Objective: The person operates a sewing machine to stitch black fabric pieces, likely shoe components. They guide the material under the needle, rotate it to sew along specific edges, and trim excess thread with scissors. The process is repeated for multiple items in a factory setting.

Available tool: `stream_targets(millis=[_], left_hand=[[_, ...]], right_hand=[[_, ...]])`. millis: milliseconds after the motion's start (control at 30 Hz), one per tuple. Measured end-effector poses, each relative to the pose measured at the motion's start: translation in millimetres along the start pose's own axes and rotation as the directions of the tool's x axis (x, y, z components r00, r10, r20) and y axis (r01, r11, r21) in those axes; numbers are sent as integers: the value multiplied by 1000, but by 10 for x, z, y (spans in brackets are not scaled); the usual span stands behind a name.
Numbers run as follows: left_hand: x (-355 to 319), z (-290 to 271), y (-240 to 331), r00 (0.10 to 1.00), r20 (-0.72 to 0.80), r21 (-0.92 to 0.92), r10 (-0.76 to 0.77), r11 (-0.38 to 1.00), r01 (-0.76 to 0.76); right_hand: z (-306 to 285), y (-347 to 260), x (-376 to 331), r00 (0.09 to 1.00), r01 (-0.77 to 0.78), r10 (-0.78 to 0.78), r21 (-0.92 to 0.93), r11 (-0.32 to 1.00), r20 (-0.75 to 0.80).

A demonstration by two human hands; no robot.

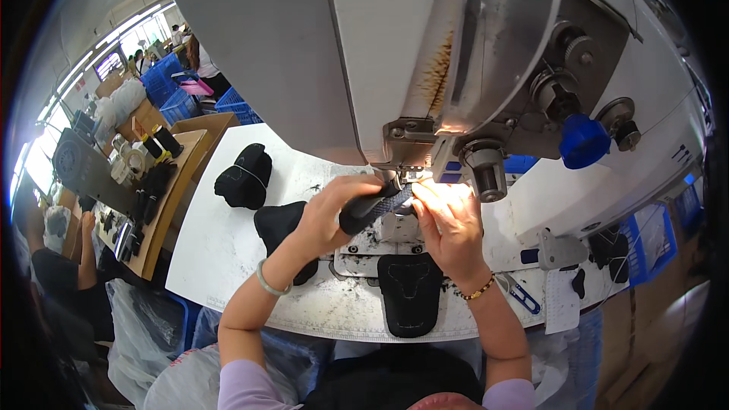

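My left hand (pixel 325 216) is closed round a dark, curved fabric piece (pixel 372 209) under the head of a large sewing machine (pixel 402 45). Opposite it, my right hand (pixel 453 231) pinches the far end of the same piece, close to the lit needle area. The needle itself is hidden by my fingers and the machine parts. Just below the machine bed lies a flat black fabric piece (pixel 410 296) with a stitched outline. More black fabric (pixel 279 226) lies partly behind my left forearm, and a tied black bundle (pixel 244 176) sits farther off to the left.
Thread snips (pixel 524 298) with a blue handle and a white card (pixel 562 301) lie on the white table (pixel 209 258) at right. A blue crate (pixel 650 241) stands beyond. At left, another person's arm (pixel 87 247) works near a wooden bench (pixel 163 220) bearing thread cones.
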State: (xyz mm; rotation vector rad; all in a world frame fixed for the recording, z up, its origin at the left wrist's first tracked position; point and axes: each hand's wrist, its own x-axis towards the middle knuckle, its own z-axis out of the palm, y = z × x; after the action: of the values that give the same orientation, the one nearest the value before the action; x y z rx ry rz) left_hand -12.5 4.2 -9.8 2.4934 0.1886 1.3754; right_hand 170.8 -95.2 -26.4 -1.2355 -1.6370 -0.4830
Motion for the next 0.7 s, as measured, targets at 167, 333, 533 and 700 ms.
stream_targets(millis=[167,333,533,700], left_hand=[[32,-62,-186,964,145,4,221,975,-224],[73,-82,-4,942,181,103,283,947,-304],[33,30,362,970,173,337,174,914,-224],[9,125,540,979,195,436,62,889,-143]], right_hand=[[-19,41,18,1000,11,-11,6,1000,-8],[38,111,-136,974,173,-178,-45,984,-137],[45,28,-247,939,326,-318,45,944,-130],[-51,-6,-194,944,325,-322,49,944,-72]])
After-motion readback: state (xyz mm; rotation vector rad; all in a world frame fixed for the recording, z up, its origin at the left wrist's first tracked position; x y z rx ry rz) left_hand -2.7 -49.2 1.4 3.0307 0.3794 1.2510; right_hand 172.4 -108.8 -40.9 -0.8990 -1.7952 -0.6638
